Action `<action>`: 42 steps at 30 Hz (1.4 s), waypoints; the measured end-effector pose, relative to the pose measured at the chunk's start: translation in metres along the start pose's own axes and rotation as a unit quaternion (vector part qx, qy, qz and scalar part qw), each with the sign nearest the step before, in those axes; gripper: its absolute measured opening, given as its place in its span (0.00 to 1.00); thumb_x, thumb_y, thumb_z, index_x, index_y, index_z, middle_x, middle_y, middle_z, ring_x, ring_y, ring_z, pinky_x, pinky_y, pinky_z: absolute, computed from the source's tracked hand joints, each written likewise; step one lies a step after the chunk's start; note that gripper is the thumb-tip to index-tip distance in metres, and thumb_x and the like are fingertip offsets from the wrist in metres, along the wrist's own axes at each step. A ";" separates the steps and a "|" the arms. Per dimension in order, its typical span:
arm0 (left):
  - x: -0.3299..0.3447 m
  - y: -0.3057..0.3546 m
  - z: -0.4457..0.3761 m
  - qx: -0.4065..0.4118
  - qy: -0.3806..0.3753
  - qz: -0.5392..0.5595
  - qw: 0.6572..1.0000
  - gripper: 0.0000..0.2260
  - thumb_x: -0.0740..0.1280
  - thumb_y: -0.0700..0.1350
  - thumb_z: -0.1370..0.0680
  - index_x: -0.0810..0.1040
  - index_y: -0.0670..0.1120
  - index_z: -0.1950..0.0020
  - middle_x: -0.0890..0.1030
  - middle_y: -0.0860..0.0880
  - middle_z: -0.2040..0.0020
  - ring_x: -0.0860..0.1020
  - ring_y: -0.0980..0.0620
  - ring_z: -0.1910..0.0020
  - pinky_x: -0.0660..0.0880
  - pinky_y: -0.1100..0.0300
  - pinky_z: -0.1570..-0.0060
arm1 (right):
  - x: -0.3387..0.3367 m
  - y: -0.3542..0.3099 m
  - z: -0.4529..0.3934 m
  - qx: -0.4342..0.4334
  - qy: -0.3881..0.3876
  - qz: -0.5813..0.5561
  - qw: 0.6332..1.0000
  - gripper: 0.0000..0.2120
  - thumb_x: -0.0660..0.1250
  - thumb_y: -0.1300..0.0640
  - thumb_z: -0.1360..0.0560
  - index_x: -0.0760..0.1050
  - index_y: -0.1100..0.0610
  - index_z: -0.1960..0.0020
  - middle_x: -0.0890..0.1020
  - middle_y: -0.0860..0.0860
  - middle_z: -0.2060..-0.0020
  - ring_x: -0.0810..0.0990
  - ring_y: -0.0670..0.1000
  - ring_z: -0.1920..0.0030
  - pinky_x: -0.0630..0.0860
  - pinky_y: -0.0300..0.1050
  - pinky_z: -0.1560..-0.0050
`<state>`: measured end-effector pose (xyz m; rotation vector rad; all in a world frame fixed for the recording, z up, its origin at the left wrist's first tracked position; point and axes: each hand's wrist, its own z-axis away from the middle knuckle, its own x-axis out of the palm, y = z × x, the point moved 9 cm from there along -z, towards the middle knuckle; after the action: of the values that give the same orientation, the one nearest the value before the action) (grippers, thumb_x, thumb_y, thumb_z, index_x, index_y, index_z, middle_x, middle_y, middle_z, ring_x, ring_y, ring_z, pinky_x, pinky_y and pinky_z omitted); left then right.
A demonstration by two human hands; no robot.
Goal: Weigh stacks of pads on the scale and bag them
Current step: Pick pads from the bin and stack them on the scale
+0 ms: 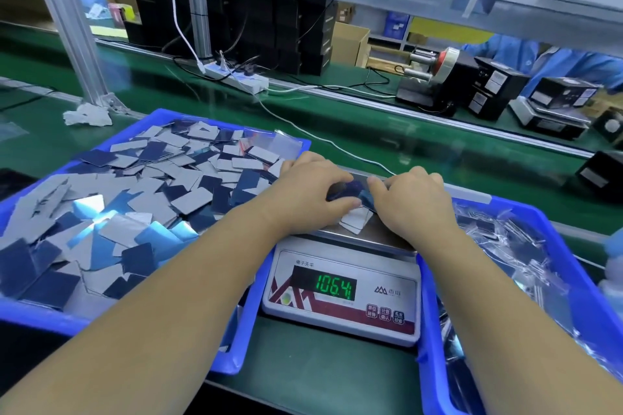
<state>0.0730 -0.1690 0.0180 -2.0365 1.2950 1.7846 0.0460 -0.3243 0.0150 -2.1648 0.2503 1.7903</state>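
Note:
A white digital scale [340, 300] stands between two blue trays, and its green display reads 106.4. Over the steel pan [377, 234] both my hands hold a small stack of blue and grey pads [352, 194]. My left hand [310, 192] grips the stack from the left, with its thumb under the stack. My right hand [411, 202] pinches it from the right. The stack's lower pads [355, 221] show white below my fingers and touch the pan. The left blue tray [236, 364] is heaped with several loose pads [145, 192].
The right blue tray [435, 347] holds clear bags with pads inside [512, 259]. Empty clear bags [283, 145] lie at the left tray's far corner. Beyond runs a green conveyor belt [371, 131] with a power strip [236, 77], a tape dispenser [435, 74] and black boxes. A person in blue works at the far right.

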 end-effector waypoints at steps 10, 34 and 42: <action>-0.054 -0.049 0.014 -0.184 0.040 0.026 0.982 0.07 0.64 0.42 0.24 0.79 0.51 0.49 0.76 0.52 0.52 0.74 0.49 0.53 0.69 0.57 0.57 | -0.012 -0.001 -0.001 -0.022 0.044 -0.067 0.997 0.20 0.56 0.45 0.20 0.79 0.56 0.59 0.77 0.57 0.57 0.73 0.61 0.52 0.70 0.48 0.57; -0.041 -0.089 0.040 -0.239 -0.142 -0.114 0.954 0.11 0.74 0.46 0.26 0.75 0.53 0.49 0.76 0.55 0.55 0.72 0.55 0.60 0.65 0.62 0.69 | -0.012 -0.006 0.002 -0.038 0.054 -0.130 0.989 0.09 0.62 0.50 0.25 0.80 0.51 0.54 0.76 0.53 0.51 0.75 0.57 0.55 0.71 0.46 0.57; -0.058 -0.088 0.031 -0.226 -0.064 -0.101 0.967 0.10 0.65 0.40 0.23 0.74 0.56 0.49 0.76 0.53 0.52 0.72 0.54 0.61 0.65 0.59 0.69 | -0.013 -0.007 0.001 -0.045 0.054 -0.138 0.988 0.08 0.62 0.51 0.25 0.80 0.50 0.53 0.76 0.53 0.50 0.76 0.56 0.54 0.74 0.48 0.55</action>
<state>0.1128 -0.0671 0.0226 -2.1205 0.6550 2.2183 0.0447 -0.3185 0.0280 -2.2348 -0.1033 1.5605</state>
